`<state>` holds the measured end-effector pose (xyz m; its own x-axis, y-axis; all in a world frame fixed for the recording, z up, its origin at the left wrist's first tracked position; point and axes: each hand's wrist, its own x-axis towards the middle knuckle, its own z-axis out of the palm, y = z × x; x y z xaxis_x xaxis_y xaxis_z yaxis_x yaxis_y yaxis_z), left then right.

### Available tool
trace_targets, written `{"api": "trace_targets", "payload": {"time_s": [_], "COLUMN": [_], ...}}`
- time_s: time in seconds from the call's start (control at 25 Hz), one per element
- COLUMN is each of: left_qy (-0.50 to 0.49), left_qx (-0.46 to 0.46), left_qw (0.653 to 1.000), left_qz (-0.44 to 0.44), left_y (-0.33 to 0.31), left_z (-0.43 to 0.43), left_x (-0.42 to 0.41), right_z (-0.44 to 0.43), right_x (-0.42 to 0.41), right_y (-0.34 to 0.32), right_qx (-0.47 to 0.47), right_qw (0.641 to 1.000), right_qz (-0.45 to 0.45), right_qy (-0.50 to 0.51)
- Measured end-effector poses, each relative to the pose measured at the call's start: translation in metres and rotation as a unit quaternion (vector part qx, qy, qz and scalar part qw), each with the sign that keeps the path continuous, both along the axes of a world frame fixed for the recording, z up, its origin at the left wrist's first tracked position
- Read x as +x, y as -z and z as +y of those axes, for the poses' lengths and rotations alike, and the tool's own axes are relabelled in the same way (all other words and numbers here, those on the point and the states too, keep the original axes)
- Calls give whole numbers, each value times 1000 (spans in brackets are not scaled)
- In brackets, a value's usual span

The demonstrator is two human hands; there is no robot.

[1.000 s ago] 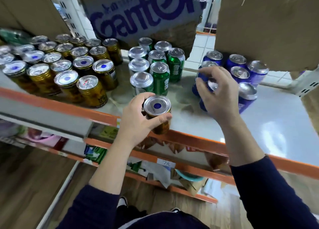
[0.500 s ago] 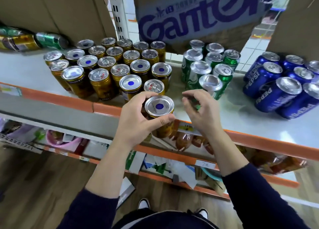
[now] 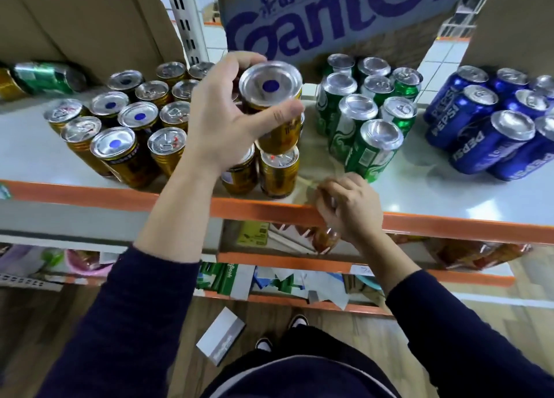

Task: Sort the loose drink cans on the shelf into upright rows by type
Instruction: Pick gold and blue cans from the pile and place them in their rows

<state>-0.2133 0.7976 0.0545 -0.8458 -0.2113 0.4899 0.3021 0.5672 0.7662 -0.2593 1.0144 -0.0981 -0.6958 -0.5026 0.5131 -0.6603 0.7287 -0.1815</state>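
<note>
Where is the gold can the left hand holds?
Head view, centre: the gold can sits in the left hand above the gold cans' right edge, beside the green cans.

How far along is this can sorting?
Mostly done: gold cans, green cans and blue cans stand grouped upright. The left hand holds one more gold can above its group. Left: a green can and a gold one lying at the far left.

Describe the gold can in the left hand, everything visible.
The gold can looks metal: gold wall with dark print, shiny silver end facing up with a blue dot, no tab showing. It is roughly upright, held over the front gold cans. The left hand grips its upper wall, thumb in front, fingers behind.
</note>
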Motion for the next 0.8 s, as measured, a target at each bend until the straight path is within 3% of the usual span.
{"api": "trace_targets", "payload": {"time_s": [0.32,0.52,0.68,0.8], "left_qy": [-4,24,119,112], "left_qx": [22,-155,-341,-442], "left_qw": [1000,979,914,867], "left_qz": [-17,-129,-185,-200], "left_y": [-2,23,31,38], "left_z": [5,-18,-20,-14], "left_x": [-127,-160,-167,-167], "right_z": [1,2,1,3], "right_x": [1,-1,-1,-1], "right_y": [1,2,2,2], "right_qx": [-11,-29,-22,-9], "right_qw": [1000,999,1000,1000], "right_qz": [28,20,-2,-11], "right_qy": [-8,-8,-10,-11]}}
